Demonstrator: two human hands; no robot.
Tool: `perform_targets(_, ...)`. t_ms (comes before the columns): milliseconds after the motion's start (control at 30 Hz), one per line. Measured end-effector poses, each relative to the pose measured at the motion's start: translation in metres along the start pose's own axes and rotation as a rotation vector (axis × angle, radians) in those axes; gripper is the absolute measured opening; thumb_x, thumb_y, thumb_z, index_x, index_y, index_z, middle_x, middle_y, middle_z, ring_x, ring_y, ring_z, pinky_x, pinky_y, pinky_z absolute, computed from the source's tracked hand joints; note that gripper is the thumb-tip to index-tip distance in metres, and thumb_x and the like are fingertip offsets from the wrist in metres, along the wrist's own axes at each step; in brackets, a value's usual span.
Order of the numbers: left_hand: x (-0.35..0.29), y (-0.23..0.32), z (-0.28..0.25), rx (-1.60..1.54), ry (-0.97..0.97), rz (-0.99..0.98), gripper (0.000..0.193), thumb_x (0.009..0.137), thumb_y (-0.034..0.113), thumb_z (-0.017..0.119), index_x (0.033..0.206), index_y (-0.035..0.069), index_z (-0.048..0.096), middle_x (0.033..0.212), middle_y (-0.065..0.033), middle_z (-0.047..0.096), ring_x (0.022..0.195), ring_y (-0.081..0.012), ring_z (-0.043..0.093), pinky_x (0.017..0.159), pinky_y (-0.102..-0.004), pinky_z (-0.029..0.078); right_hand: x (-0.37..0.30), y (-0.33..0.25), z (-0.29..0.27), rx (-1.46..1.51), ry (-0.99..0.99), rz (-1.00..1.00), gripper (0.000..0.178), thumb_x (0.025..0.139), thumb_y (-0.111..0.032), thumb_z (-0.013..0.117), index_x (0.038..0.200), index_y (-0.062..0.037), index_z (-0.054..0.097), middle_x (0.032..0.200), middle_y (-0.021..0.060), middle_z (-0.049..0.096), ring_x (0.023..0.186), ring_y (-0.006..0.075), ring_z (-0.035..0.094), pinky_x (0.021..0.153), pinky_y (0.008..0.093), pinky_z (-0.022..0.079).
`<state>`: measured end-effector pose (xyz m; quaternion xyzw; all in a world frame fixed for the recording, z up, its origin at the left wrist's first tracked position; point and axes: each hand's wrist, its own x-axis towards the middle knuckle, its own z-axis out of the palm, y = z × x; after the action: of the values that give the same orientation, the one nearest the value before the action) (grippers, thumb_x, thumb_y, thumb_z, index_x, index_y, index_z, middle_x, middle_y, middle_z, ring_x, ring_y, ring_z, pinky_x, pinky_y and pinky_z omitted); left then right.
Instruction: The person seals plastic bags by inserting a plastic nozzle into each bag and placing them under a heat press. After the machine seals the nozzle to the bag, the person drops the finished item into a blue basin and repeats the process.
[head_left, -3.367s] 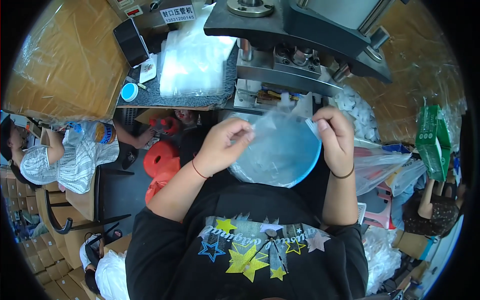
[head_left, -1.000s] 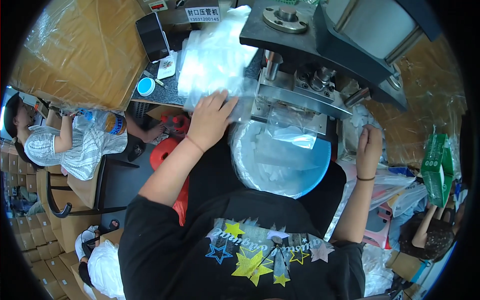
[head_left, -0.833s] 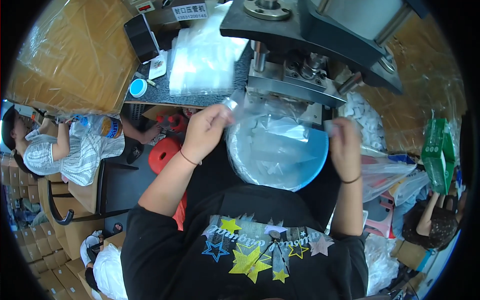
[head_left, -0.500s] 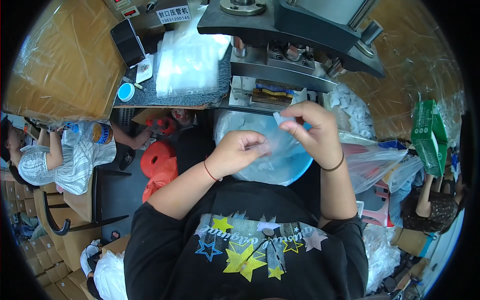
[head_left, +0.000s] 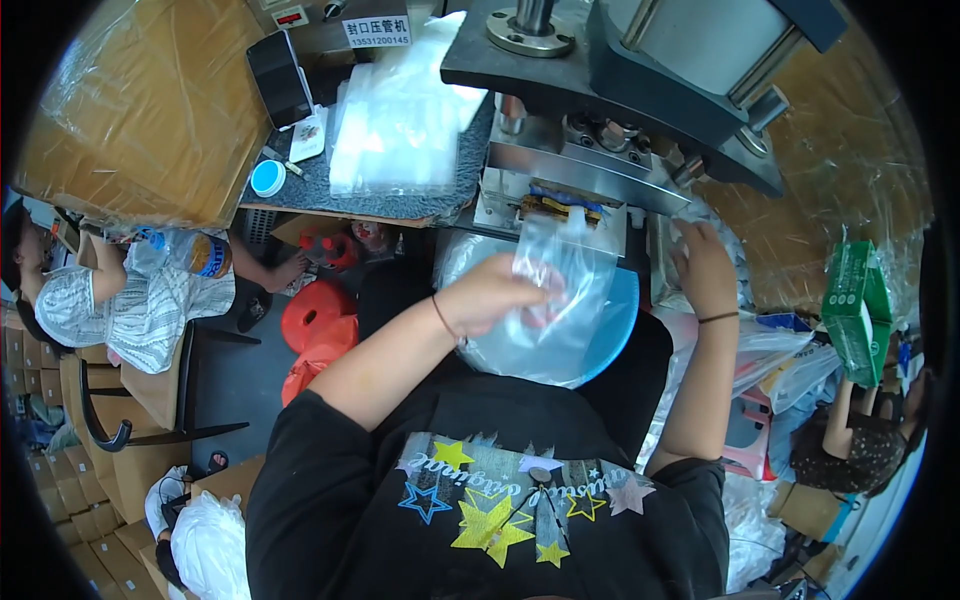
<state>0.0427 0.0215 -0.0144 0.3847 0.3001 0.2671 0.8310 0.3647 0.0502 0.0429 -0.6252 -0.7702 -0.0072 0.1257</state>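
Note:
My left hand [head_left: 497,296] is closed on a clear plastic bag [head_left: 580,265] with a small white spout at its upper edge. The bag hangs over a blue basin [head_left: 622,325] holding more clear bags. My right hand [head_left: 707,270] reaches to the right, at the heap of small white plastic pieces [head_left: 738,240] beside the press. Its fingers look apart and bent downward, with nothing visible in them; the fingertips are partly lost against the heap. Just beyond the bag is the metal press [head_left: 590,170], with a coloured strip on its lower block.
A stack of flat clear bags [head_left: 393,140] lies on the grey bench mat [head_left: 475,150], near a phone [head_left: 280,80] and a blue-lidded tub [head_left: 268,178]. A red stool [head_left: 315,312] stands left. Other people sit at both sides. A green box [head_left: 857,310] is at far right.
My right hand has moved right, from above the basin to the heap of white pieces. My left hand has lifted the bag, which now shows a white spout. The whole view has shifted slightly.

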Motion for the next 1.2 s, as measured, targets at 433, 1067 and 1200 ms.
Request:
perform_targets(433,-0.033,0.055,-0.106,1.910,0.976,0.551,0.058,0.092,0.031,0.064,0.137,0.000,0.045,0.139,-0.0308,0.043,0.123,-0.0450,0.047,0.105,-0.0498,0.038,-0.016,0.012,0.017,0.300,0.104,0.221,0.030,0.088,-0.002,0.060,0.118,-0.0004,0.055,0.105,0.0192,0.062,0.087,0.0376,0.062,0.076,0.0410,0.050)
perform_targets(1067,-0.039,-0.007,0.012,0.413,0.170,0.262,0.022,0.099,0.018,0.060,0.104,-0.002,0.067,0.097,-0.0090,0.071,0.087,-0.0130,0.066,0.078,-0.0282,0.053,0.002,-0.117,-0.010,0.673,0.133,-0.443,0.013,0.091,-0.010,0.064,0.099,-0.0002,0.066,0.086,0.0127,0.064,0.078,0.0264,0.061,0.072,0.0346,0.048)
perform_targets(1200,-0.033,-0.013,0.028,0.127,-0.039,0.060,0.028,0.103,0.024,0.055,0.115,-0.001,0.062,0.105,-0.0126,0.071,0.095,-0.0196,0.069,0.082,-0.0312,0.055,-0.012,-0.098,-0.039,0.630,-0.284,-0.356,0.017,0.095,-0.011,0.055,0.104,-0.0008,0.065,0.095,0.0149,0.065,0.087,0.0313,0.062,0.079,0.0387,0.048)
